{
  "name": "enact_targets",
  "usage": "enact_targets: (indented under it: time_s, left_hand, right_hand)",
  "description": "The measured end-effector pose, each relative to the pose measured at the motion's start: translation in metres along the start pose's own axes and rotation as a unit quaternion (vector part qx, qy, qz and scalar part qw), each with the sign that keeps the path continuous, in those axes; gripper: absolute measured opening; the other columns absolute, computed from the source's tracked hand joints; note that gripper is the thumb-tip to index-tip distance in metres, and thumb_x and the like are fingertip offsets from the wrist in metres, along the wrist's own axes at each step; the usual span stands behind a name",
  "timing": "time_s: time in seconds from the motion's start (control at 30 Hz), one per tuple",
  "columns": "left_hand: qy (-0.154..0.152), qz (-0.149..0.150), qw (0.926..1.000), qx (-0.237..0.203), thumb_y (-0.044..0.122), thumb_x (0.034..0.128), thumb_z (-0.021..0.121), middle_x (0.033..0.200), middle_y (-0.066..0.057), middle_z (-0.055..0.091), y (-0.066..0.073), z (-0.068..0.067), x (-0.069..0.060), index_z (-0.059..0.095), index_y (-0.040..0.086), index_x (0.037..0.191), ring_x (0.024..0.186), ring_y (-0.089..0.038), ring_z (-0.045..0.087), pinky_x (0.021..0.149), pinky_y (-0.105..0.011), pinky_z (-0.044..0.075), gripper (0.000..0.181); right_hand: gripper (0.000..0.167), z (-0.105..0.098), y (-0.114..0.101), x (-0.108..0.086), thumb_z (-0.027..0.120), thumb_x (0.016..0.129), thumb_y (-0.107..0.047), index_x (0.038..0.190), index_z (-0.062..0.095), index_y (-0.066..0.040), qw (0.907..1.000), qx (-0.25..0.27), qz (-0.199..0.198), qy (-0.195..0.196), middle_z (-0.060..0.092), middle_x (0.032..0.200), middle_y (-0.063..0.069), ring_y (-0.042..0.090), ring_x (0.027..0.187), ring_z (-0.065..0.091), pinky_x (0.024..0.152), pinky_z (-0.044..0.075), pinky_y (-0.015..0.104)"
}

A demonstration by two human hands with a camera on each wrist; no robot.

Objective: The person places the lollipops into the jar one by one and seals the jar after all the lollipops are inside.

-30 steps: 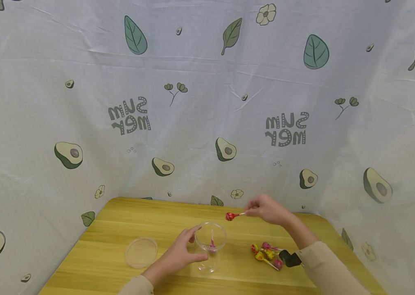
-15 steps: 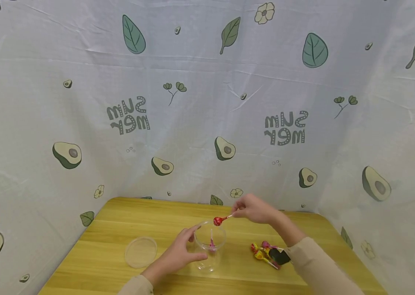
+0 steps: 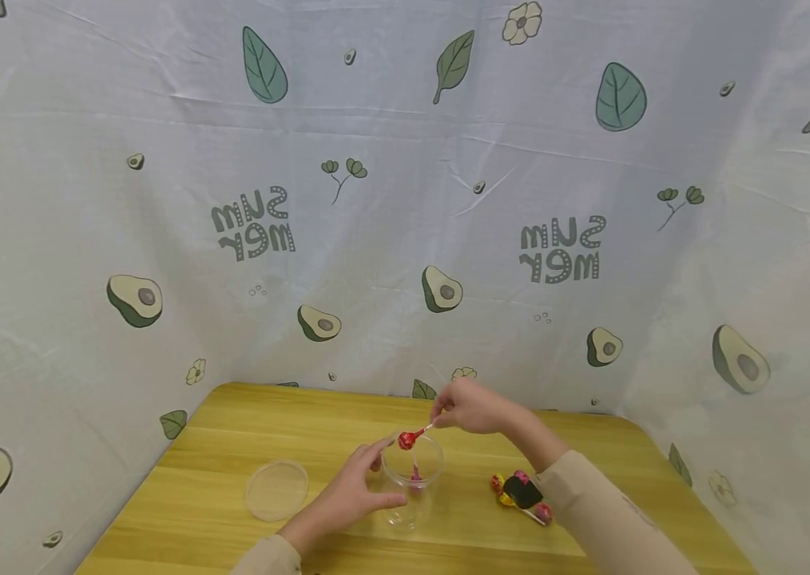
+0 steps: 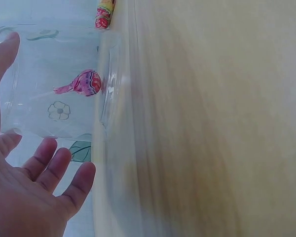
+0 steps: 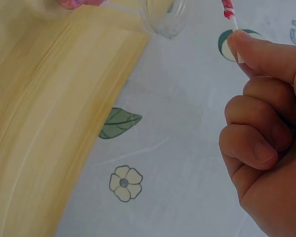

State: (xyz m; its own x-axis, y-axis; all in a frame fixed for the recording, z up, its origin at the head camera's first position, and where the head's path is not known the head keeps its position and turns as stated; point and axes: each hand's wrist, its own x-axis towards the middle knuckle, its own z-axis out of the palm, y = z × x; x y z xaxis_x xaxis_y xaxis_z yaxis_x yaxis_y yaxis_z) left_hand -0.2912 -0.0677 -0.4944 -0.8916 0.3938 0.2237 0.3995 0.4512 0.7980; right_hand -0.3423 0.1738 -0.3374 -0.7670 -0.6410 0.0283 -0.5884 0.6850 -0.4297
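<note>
A clear jar [image 3: 399,517] stands upright and uncovered on the wooden table. My left hand [image 3: 356,493] holds it near the rim between thumb and forefinger; the other fingers are spread away from the wall in the left wrist view. Inside, a pink-wrapped lollipop [image 4: 89,83] rests head down on the bottom, stick up. By its white stick, my right hand [image 3: 473,407] pinches a red-wrapped lollipop [image 3: 407,440] between thumb and forefinger, its other fingers curled in. That lollipop's head is at the jar's mouth, tilted down to the left; I cannot tell whether it touches the rim.
Left of the jar a round clear lid [image 3: 277,490] lies flat. Several more lollipops [image 3: 506,498] lie in a loose pile on the right, partly hidden by a black object [image 3: 522,489] near the right wrist. A printed curtain [image 3: 376,239] surrounds the table [image 3: 333,411].
My right hand has moved left with the red lollipop, from the right of the jar to its mouth. The left hand and the jar have stayed in place.
</note>
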Motion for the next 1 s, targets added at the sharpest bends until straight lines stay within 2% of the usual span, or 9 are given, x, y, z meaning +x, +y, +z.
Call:
enact_targets:
  time_s: [0.13, 0.27, 0.5, 0.77, 1.0]
  left_hand:
    - [-0.001, 0.004, 1.0, -0.006, 0.047, 0.0849, 0.079, 0.11, 0.0, 0.046, 0.001, -0.001, 0.0, 0.035, 0.038, 0.155, 0.104, -0.019, 0.044, 0.08, -0.035, 0.04, 0.083]
    - [0.001, 0.005, 1.0, -0.004, 0.047, 0.0845, 0.079, 0.11, 0.002, 0.047, 0.001, -0.001, 0.0, 0.036, 0.037, 0.154, 0.107, -0.019, 0.045, 0.083, -0.037, 0.041, 0.083]
    - [-0.003, -0.002, 0.9999, -0.01, 0.049, 0.0843, 0.079, 0.112, 0.004, 0.047, 0.0, -0.001, 0.0, 0.036, 0.038, 0.154, 0.109, -0.018, 0.044, 0.085, -0.039, 0.041, 0.083]
    - [-0.007, 0.004, 0.9999, -0.011, 0.048, 0.0855, 0.078, 0.112, 0.003, 0.047, -0.001, -0.001, 0.0, 0.035, 0.028, 0.156, 0.109, -0.017, 0.044, 0.085, -0.038, 0.041, 0.085]
    - [-0.01, 0.005, 0.9999, -0.009, 0.049, 0.0858, 0.077, 0.108, 0.003, 0.045, 0.0, -0.002, 0.001, 0.034, 0.023, 0.157, 0.106, -0.016, 0.043, 0.085, -0.036, 0.04, 0.087]
  right_hand:
    - [0.01, 0.002, -0.006, 0.007, 0.07, 0.094, -0.012, 0.088, 0.076, -0.007, 0.9998, -0.013, -0.004, -0.017, 0.049, 0.063, -0.006, 0.009, 0.057, 0.04, 0.054, 0.034, 0.024]
    - [0.01, 0.003, -0.01, 0.015, 0.071, 0.093, -0.012, 0.086, 0.077, -0.006, 0.9989, -0.031, -0.009, -0.033, 0.049, 0.062, -0.007, 0.008, 0.056, 0.039, 0.054, 0.033, 0.024]
    - [0.01, 0.005, -0.018, 0.026, 0.072, 0.091, -0.011, 0.082, 0.076, -0.01, 0.9961, -0.062, 0.003, -0.062, 0.069, 0.077, 0.002, 0.01, 0.062, 0.049, 0.059, 0.043, 0.026]
    - [0.012, 0.018, -0.019, 0.032, 0.073, 0.091, -0.011, 0.079, 0.076, -0.014, 0.993, -0.085, -0.008, -0.081, 0.067, 0.075, -0.009, 0.007, 0.064, 0.054, 0.063, 0.049, 0.024]
    - [0.013, 0.031, -0.021, 0.033, 0.074, 0.09, -0.012, 0.077, 0.075, -0.015, 0.9918, -0.097, -0.01, -0.082, 0.066, 0.075, -0.01, 0.006, 0.066, 0.054, 0.064, 0.049, 0.024]
